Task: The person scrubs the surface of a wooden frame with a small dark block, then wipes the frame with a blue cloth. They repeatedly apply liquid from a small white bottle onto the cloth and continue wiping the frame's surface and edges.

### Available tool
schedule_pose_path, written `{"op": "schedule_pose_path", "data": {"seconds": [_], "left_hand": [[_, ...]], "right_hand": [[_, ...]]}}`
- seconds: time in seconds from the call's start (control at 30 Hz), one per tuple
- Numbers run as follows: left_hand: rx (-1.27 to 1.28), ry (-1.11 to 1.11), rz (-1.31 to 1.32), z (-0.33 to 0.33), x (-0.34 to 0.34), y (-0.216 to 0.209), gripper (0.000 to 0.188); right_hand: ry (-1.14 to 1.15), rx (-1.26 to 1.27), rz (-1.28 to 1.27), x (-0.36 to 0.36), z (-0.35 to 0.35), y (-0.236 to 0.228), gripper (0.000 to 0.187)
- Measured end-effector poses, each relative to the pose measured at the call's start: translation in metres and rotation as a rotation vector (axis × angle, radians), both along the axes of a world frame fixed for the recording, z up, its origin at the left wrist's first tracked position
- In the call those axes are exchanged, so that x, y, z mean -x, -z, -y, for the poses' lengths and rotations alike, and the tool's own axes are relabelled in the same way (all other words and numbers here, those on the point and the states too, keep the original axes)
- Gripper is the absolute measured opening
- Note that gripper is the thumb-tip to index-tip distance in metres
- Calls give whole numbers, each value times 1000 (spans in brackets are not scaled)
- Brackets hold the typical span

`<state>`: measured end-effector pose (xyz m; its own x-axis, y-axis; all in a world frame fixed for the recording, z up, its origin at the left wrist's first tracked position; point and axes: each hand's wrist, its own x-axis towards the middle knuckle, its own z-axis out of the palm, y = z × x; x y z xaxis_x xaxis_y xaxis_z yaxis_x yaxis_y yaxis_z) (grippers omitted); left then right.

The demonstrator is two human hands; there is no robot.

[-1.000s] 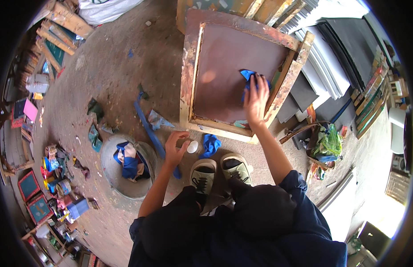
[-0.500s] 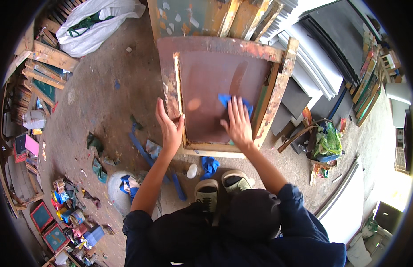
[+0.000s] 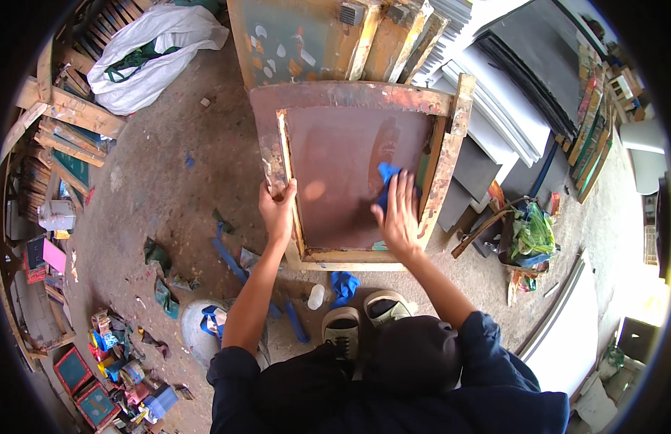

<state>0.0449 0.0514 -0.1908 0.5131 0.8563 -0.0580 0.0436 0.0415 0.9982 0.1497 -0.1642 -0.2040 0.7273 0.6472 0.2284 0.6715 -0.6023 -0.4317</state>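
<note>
A paint-stained wooden screen frame [image 3: 457, 145] with a brown, see-through-looking panel [image 3: 335, 152] stands tilted before me. My left hand [image 3: 279, 210] grips its left side rail, thumb on the front and fingers around the outer edge. On the right part of the panel, my right hand [image 3: 399, 213] lies over a blue cloth [image 3: 387, 173] and presses it to the surface, fingers fairly straight. A darker streak [image 3: 384, 145] shows on the panel just above the cloth. Part of the cloth is hidden under my palm.
Other stained frames [image 3: 306, 43] lean behind. By my shoes lie another blue cloth [image 3: 343, 288] and a white cup [image 3: 316, 296]. A grey bucket [image 3: 198, 336] stands left, and a box with green plastic [image 3: 532, 231] right. Boards [image 3: 487, 108] stack at right; a white sack [image 3: 154, 54] lies far left.
My left hand has closed around the side rail, where before its fingers were spread beside it. My right hand with the blue cloth has slid toward the panel's right edge. The whole view has shifted.
</note>
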Motion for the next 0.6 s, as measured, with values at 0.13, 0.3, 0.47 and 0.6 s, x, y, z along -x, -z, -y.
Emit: {"op": "schedule_pose_path", "data": {"seconds": [0.13,0.3,0.47,0.6], "left_hand": [[46,-43,94,2,3,5,25],[43,-112,75,4,15,-1,27],[42,-123,112,1,19,-1,31],[35,-112,114,5,14,1,30]], "right_hand": [[88,-117,186,-43,-58,-36,75],[-176,-17,284,-29,-71,-21,68],[-179,-46,284,-13,-48,-16,68],[-196,68,151,10,-17,17,73]]}}
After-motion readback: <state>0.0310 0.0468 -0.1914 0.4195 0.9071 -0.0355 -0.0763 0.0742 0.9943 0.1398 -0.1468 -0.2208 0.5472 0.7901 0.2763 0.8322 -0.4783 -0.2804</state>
